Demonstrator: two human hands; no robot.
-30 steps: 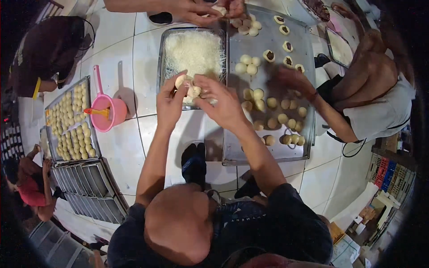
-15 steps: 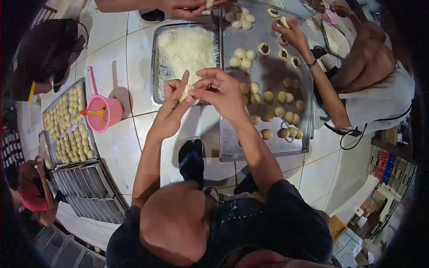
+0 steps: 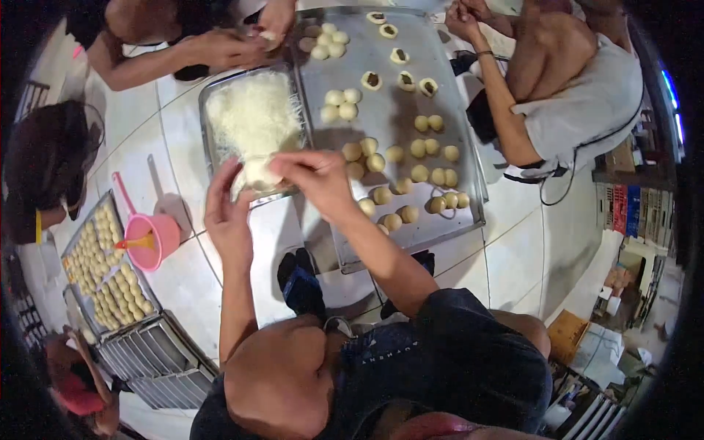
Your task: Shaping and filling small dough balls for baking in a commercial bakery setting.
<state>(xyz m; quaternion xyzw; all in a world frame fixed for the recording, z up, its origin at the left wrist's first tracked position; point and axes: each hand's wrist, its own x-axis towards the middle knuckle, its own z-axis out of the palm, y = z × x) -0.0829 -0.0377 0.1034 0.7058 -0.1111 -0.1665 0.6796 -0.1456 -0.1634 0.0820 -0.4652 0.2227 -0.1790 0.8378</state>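
My left hand (image 3: pixel 227 209) and my right hand (image 3: pixel 312 180) both grip a pale, flattened piece of dough (image 3: pixel 258 170), stretched between their fingertips over the near edge of a rectangular tray of white shreds (image 3: pixel 246 103). Just right of that tray lies a large metal tray (image 3: pixel 411 242) bearing groups of round dough balls (image 3: pixel 394 154) and, toward its far end, opened dough pieces (image 3: pixel 372 79) with dark filling.
Co-workers' hands work at the top (image 3: pixel 249 48) and upper right (image 3: pixel 462 22); another person (image 3: pixel 51 165) is at left. A pink dipper (image 3: pixel 158 242) with an orange brush stands beside a tray of small balls (image 3: pixel 147 304) and stacked metal pans (image 3: pixel 158 348). Crates (image 3: pixel 623 213) stand right.
My hands have moved left and slightly down in the picture, and the dough between them appears flatter and wider. The co-worker's hand at right has pulled back from the large tray toward the upper right.
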